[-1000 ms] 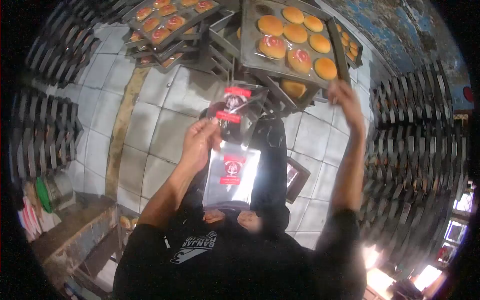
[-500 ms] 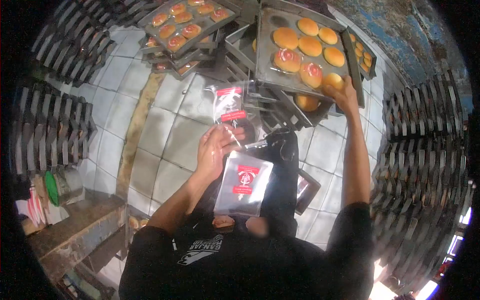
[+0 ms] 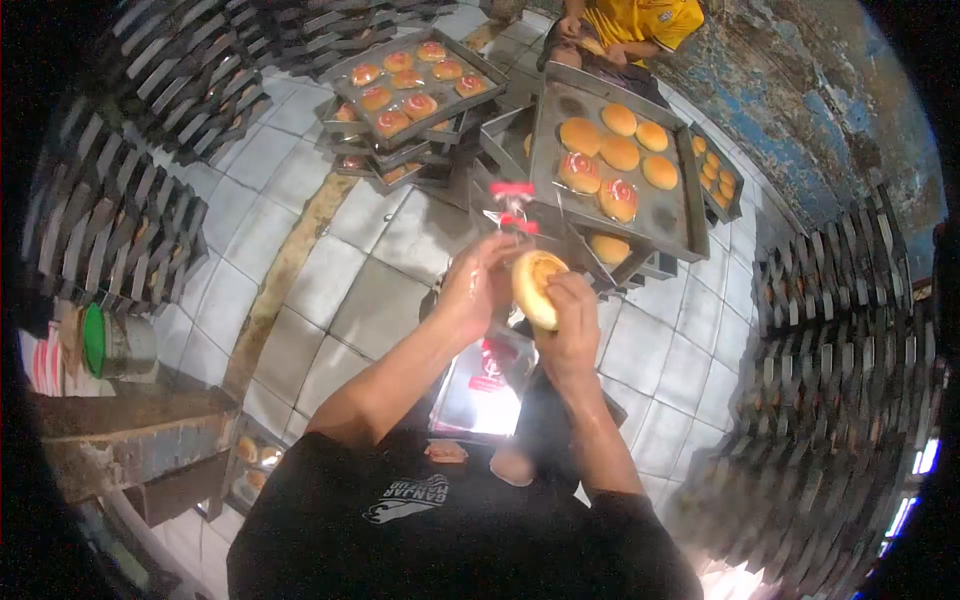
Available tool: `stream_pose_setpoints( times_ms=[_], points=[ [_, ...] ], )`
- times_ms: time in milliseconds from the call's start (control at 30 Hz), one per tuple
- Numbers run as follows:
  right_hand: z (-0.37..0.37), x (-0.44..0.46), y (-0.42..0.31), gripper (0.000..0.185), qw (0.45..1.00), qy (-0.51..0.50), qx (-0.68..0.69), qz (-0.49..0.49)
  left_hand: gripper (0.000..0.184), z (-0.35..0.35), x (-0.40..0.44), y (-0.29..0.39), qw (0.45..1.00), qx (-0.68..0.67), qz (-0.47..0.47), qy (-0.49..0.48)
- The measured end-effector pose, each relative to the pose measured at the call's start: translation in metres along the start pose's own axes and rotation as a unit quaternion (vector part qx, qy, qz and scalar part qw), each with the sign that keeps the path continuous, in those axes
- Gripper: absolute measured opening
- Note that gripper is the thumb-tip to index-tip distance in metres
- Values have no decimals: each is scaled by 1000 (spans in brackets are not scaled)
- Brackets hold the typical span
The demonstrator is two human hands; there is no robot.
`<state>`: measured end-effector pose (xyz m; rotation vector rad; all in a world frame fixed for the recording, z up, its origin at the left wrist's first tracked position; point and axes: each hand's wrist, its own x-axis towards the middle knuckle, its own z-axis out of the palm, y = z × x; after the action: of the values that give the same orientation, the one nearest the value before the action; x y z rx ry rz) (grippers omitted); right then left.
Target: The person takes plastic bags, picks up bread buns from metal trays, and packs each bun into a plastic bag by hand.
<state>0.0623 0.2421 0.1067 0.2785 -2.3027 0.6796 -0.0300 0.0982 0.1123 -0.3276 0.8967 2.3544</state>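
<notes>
My right hand (image 3: 570, 325) is closed around a round golden bun (image 3: 533, 292), tilted with its pale underside partly toward me. Close beside it, my left hand (image 3: 474, 288) grips a clear plastic bag (image 3: 514, 222) with red print, blurred by motion. Bun and bag are side by side; whether they touch, I cannot tell. On my lap lies a stack of similar clear bags (image 3: 482, 392) with a red label. Ahead stands a metal tray (image 3: 655, 222) of plain buns, two of them in printed wrappers.
At the back left, wrapped buns fill another tray (image 3: 462, 103) atop a stack. A person in a yellow shirt (image 3: 650, 22) sits beyond the trays. Racks of stacked trays (image 3: 830, 370) line the right; a wooden bench (image 3: 140, 440) stands at lower left.
My right hand has lifted a bun from the front corner of the tray and brought it back beside my left hand. The view has shifted, and the person in yellow now shows.
</notes>
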Motion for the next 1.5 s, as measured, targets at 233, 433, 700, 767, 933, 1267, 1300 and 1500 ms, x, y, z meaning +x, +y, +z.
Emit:
stream_pose_setpoints(
  times_ms=[233,433,700,767,933,1267,1300,1500],
  points=[
    [39,-7,-49,58,982,-157,82,64,37,-74,5,4,990,-85,-77,-80],
    [42,11,-34,54,982,-177,-69,16,62,-41,-36,-32,971,176,156,-40],
    [42,39,-11,46,973,-224,-44,34,42,-18,15,-31,978,-82,189,33],
    [19,47,-25,36,976,-202,81,-1,54,-23,16,-9,989,-111,100,7],
    [23,30,-39,16,934,-257,226,99,66,-47,35,-2,988,-143,-11,-52],
    [-3,25,-49,38,994,-69,66,54,64,-50,-41,16,994,-71,-35,-76],
    [3,22,-47,38,994,-67,72,46,57,-42,-53,19,992,-57,-111,-25],
    [17,24,-22,21,912,-146,156,350,40,-80,-13,13,990,114,35,-77]
  ],
)
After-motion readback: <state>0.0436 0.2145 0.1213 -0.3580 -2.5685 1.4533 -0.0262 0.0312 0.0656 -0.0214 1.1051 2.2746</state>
